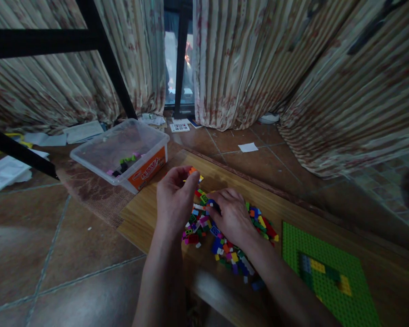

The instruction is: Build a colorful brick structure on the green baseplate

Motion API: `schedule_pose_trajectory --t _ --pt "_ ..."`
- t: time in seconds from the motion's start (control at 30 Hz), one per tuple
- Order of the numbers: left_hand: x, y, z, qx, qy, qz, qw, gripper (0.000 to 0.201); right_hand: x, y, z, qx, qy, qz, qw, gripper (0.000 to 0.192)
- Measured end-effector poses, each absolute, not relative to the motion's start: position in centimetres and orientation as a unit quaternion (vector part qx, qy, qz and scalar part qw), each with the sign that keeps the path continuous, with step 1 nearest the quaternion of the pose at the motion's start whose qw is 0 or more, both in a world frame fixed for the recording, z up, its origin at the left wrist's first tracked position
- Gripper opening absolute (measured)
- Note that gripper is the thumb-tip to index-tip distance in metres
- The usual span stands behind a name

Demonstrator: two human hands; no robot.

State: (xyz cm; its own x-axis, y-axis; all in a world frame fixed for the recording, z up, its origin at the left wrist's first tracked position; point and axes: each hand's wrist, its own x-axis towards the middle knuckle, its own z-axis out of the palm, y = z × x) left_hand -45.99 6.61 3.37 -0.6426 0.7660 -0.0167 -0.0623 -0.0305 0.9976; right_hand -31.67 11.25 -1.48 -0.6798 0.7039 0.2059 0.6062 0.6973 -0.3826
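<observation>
My left hand (175,200) is raised at the left end of a pile of toy building bricks (201,221), its thumb and index finger pinched on a small orange brick (192,170). Just behind those fingertips a bit of yellow shows. My right hand (232,214) rests on the middle of the pile, fingers bent and thumb held apart from them. A dark blue piece (211,203) lies by the gap between that thumb and index finger; whether it is gripped is unclear. To the right lies a green baseplate (330,272) carrying blue, yellow and green bricks.
The bricks and baseplate are on a low wooden table (141,222). A clear plastic box (146,131) with an orange label and a few bricks inside stands beyond its left end. Papers (248,147) lie on the tiled floor (98,290). Striped curtains (235,68) hang behind.
</observation>
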Motion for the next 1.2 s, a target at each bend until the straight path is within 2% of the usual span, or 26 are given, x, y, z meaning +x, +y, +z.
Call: schedule_pose_trajectory --t 0.2,0.3,0.57,0.77,0.97,1.1,1.2 --pt "-46.2 6.4 3.6 0.274 0.613 0.664 0.328 0.025 -28.5 9.7 -1.3 -0.372 -0.865 0.203 0.27 0.018" --pt "-46.2 6.3 3.6 0.266 0.607 0.668 0.337 0.025 -26.5 8.8 -1.4 -0.368 -0.86 0.213 0.283 0.02" --pt "-46.3 6.4 3.6 0.258 0.609 0.666 0.344 0.026 -23.5 7.8 -1.4 -0.372 -0.874 0.167 0.265 0.014" --pt "-46.4 6.4 3.4 0.275 0.614 0.657 0.34 0.026 -24.0 8.9 -0.8 -0.388 -0.878 0.138 0.243 0.021" --pt "-46.5 6.5 2.6 0.321 0.633 0.611 0.351 0.019 -25.9 10.8 0.1 -0.326 -0.91 0.151 0.208 0.034" --pt "-46.3 6.5 2.4 0.335 0.638 0.601 0.346 0.019 -27.4 12.7 0.7 -0.336 -0.903 0.154 0.217 0.029" --pt "-46.3 6.5 2.6 0.342 0.64 0.597 0.342 0.019 -28.6 14.4 1.2 -0.305 -0.931 0.148 0.135 0.028"
